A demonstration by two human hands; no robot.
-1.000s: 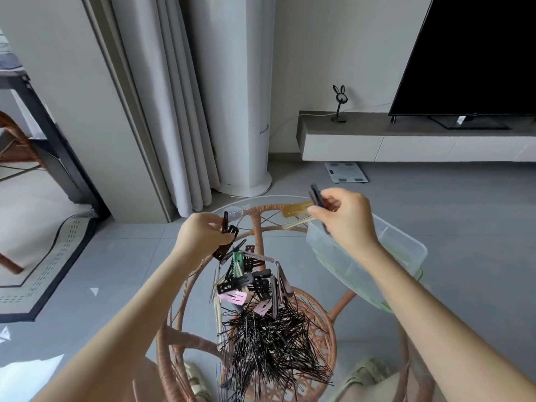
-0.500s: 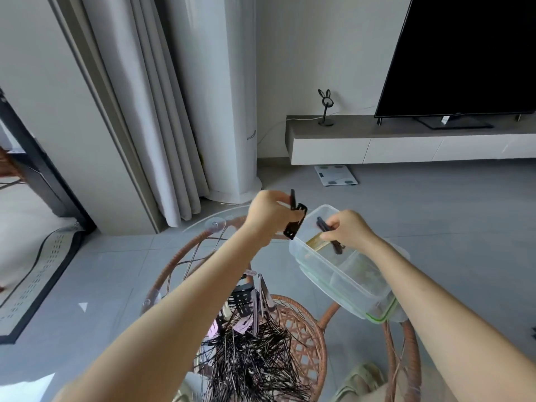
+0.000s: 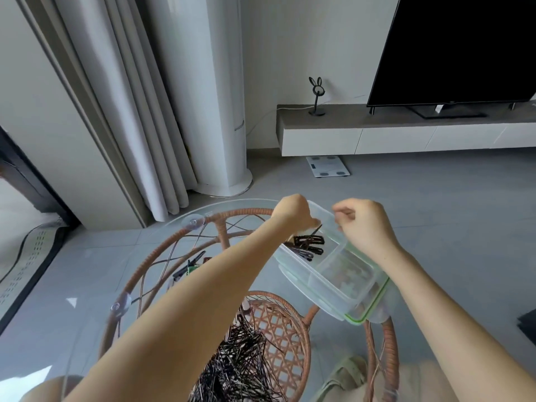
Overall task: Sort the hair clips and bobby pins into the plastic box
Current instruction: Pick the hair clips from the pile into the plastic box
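Observation:
A clear plastic box [image 3: 352, 288] with a green-sealed rim sits on the right side of the glass table. Its far compartment holds a few black hair clips [image 3: 307, 246]. My left hand [image 3: 293, 214] reaches over the box's far left corner with fingers curled down, pinching the raised end of one black clip. My right hand [image 3: 367, 226] hovers just above the box's far rim, fingers curled with nothing visible in them. A heap of black bobby pins [image 3: 240, 365] lies near me. Some more hair clips [image 3: 188, 266] show past my left forearm, which hides the others.
The round glass top rests on a rattan frame [image 3: 162, 250] with a woven shelf below. Beyond it are a white floor-standing column [image 3: 220, 111], grey curtains, a low TV bench [image 3: 406, 134] with a TV, and a scale [image 3: 327, 166] on the floor.
Both hands have moved over and down to the box. The dark clip that my right hand held is gone from it, and black clips now lie in the far compartment. The view shifted left.

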